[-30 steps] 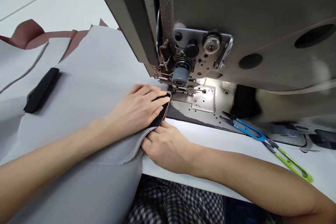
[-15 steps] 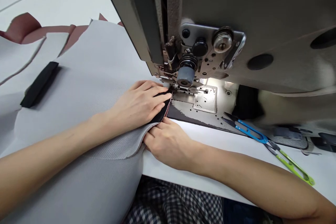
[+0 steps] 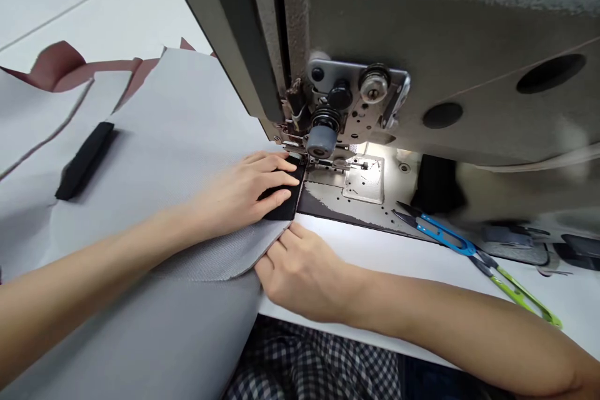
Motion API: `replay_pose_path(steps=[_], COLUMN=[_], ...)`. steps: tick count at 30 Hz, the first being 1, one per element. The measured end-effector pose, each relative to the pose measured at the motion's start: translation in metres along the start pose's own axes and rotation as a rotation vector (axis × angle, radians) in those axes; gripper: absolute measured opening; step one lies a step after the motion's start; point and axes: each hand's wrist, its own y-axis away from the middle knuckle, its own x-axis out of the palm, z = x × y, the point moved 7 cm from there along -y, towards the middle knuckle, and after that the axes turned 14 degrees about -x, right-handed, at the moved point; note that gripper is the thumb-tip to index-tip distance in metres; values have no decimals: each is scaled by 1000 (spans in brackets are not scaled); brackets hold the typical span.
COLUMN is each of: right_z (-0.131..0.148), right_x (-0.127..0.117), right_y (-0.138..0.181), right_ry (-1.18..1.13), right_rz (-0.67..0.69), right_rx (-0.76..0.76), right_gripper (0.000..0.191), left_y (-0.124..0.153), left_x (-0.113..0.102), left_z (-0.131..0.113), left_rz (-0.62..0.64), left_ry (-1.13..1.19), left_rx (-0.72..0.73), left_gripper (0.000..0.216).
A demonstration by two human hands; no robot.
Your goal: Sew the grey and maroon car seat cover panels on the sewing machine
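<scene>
My left hand (image 3: 255, 190) lies flat with fingers spread, pressing on a black fabric strip (image 3: 284, 207) beside the needle area of the sewing machine (image 3: 323, 137). Under that strip is a large grey mesh-backed material (image 3: 178, 137) with a reddish-brown face showing at its far edge. My right hand (image 3: 300, 269) pinches the near edge of the grey material just below the black strip, its fingertips partly hidden beneath it. The strip's right edge lines up with the presser foot area, where the needle itself is hard to make out.
Blue-handled thread snips (image 3: 445, 234) and green-handled thread snips (image 3: 525, 294) lie right of the machine's metal plate (image 3: 365, 181). A second black strip (image 3: 85, 161) rests on the grey material at left. Behind stands a white tabletop (image 3: 140, 9).
The fingers of my left hand have spread and drawn back slightly, showing more of the black strip. My right hand has shifted slightly down, and the material's edge lies straighter. The camera view has shifted a little.
</scene>
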Motion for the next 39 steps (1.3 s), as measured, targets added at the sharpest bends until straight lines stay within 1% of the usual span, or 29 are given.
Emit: replay_pose_path(steps=[2, 6, 10, 20, 32, 39], right_z=[2, 0, -5, -21, -34, -42], right_x=[-1, 3, 8, 12, 14, 15], right_y=[0, -2, -2, -4, -2, -1], right_ry=[-1, -11, -13, -30, -65, -68], right_rz=[-11, 19, 54, 120, 114, 120], right_rx=[20, 48, 67, 120, 183, 205], right_gripper=[26, 27, 25, 24, 21, 19], left_y=[5, 13, 11, 1, -11, -16], left_x=[-2, -3, 0, 0, 2, -1], left_z=[-3, -9, -14, -12, -6, 1], left_rz=[9, -60, -96, -121, -135, -45], left_ry=[-19, -177, -273, -295, -277, -187], left_rx=[14, 32, 53, 62, 42, 20], left_gripper=[37, 36, 32, 33, 34, 37])
